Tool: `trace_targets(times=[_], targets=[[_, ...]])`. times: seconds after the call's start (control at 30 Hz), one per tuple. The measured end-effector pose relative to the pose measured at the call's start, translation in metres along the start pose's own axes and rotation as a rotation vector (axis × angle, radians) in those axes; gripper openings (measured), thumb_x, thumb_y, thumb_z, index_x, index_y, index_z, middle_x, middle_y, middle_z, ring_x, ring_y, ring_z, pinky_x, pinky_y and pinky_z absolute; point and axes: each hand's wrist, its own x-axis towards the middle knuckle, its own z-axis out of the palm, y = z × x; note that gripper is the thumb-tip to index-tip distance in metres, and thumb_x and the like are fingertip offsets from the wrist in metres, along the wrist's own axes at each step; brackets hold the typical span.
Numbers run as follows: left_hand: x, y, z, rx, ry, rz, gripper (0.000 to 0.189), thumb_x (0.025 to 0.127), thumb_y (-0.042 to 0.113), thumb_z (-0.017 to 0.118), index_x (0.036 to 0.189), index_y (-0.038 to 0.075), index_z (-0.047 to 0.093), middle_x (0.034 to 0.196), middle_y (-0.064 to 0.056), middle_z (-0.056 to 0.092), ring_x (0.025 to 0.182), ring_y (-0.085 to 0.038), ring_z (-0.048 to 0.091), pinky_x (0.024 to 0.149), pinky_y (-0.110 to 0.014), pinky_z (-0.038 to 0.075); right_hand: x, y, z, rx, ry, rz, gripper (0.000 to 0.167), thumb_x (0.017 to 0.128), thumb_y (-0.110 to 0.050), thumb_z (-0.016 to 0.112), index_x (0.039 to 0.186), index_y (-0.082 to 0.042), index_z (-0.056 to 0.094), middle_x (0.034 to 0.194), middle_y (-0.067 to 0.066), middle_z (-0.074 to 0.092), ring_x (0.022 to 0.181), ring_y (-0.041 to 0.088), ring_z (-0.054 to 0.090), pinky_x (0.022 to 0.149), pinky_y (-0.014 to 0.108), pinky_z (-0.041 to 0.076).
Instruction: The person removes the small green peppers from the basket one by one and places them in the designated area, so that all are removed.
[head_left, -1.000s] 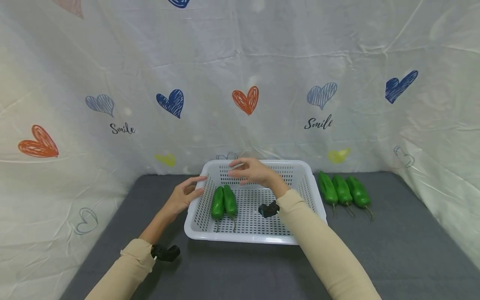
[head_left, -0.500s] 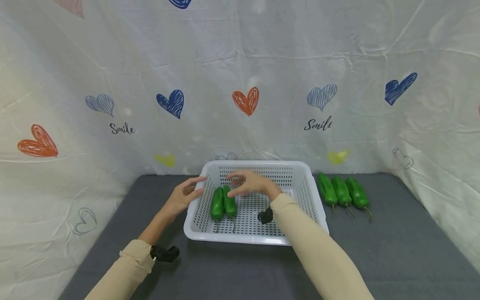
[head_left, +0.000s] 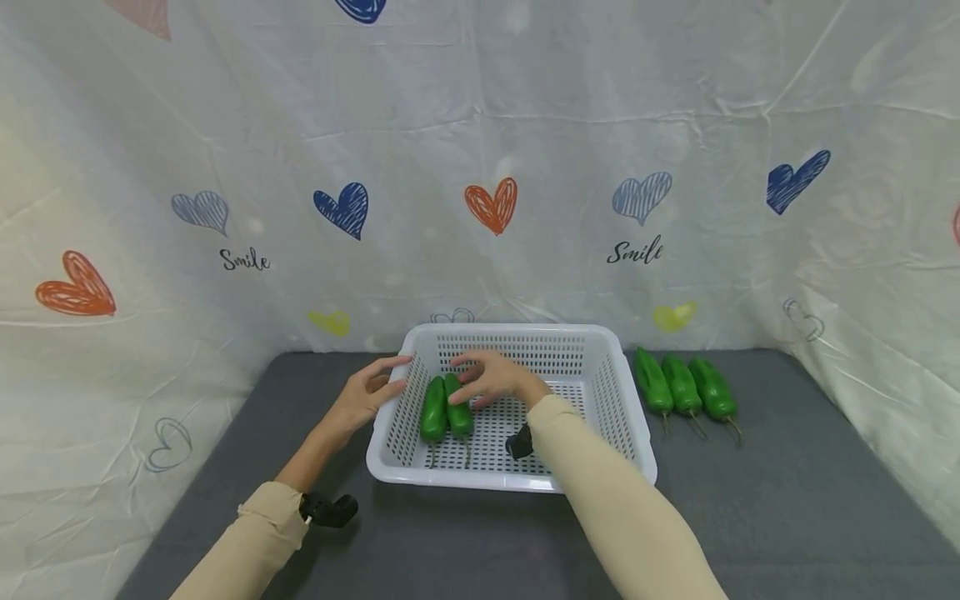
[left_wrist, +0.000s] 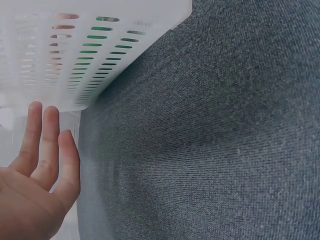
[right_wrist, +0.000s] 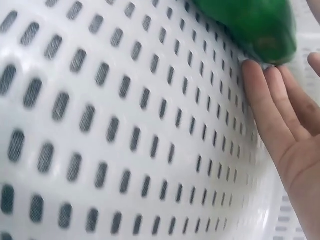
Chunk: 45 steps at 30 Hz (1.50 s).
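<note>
Two green peppers lie side by side in the left part of a white perforated basket (head_left: 510, 482). My right hand (head_left: 491, 379) reaches into the basket, its thumb and fingers spread around the far end of the right-hand pepper (head_left: 460, 419). In the right wrist view the fingertips are straight and close against the end of that green pepper (right_wrist: 260, 30); whether they touch cannot be told. The other pepper (head_left: 432, 412) lies just to its left. At the basket's left rim is my left hand (head_left: 362, 396), fingers extended beside the perforated wall (left_wrist: 75, 50).
Three more green peppers (head_left: 681, 385) lie in a row on the dark grey tablecloth (head_left: 795, 492), right of the basket. A white curtain (head_left: 420, 108) with printed hearts hangs behind the table.
My right hand has come down and nearer into the basket, from above its far side to the right-hand pepper inside. The left hand and the peppers stay where they were.
</note>
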Motion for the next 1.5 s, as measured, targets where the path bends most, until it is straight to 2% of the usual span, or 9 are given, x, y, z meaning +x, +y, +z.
trace_targets(times=[0.43,0.6,0.83,1.1,1.5], targets=[[0.000,0.001,-0.001,-0.022,-0.016,0.017,0.051,0.105,0.021,0.062,0.152,0.009,0.046,0.131,-0.031,0.057,0.102,-0.036,0.068,0.071,-0.042,0.059,0.007,-0.005,0.012,-0.018,0.042,0.066,0.066,0.082,-0.007,0.087,0.141,-0.003,0.057,0.132,0.021,0.055,0.115,0.034,0.059,0.077,0.043,0.059],[0.000,0.002,-0.001,-0.034,-0.021,0.004,0.051,0.105,0.020,0.061,0.152,0.009,0.045,0.133,-0.031,0.056,0.104,-0.038,0.067,0.071,-0.042,0.059,0.010,-0.004,0.014,-0.040,0.063,0.078,0.061,0.082,-0.010,0.088,0.136,-0.004,0.061,0.130,0.019,0.057,0.114,0.034,0.060,0.075,0.041,0.059],[-0.001,0.002,-0.001,-0.035,-0.020,-0.002,0.052,0.105,0.021,0.061,0.153,0.009,0.045,0.134,-0.031,0.055,0.105,-0.039,0.067,0.073,-0.044,0.059,0.013,-0.004,0.016,-0.051,0.081,0.091,0.062,0.081,-0.012,0.089,0.136,-0.005,0.062,0.131,0.018,0.057,0.116,0.033,0.059,0.074,0.040,0.059],[-0.001,0.003,0.000,-0.047,-0.028,0.002,0.052,0.105,0.020,0.061,0.153,0.010,0.045,0.133,-0.031,0.056,0.104,-0.039,0.067,0.072,-0.045,0.059,0.009,-0.004,0.013,0.014,0.046,0.073,0.060,0.082,-0.005,0.086,0.136,-0.002,0.061,0.130,0.020,0.055,0.112,0.034,0.060,0.078,0.045,0.059],[0.000,0.000,0.000,-0.042,-0.024,-0.004,0.051,0.105,0.019,0.061,0.153,0.011,0.045,0.132,-0.030,0.057,0.103,-0.039,0.068,0.071,-0.046,0.060,0.008,0.003,0.005,0.113,0.010,0.059,0.058,0.085,0.000,0.079,0.139,-0.003,0.058,0.134,0.018,0.056,0.116,0.033,0.059,0.078,0.048,0.058]])
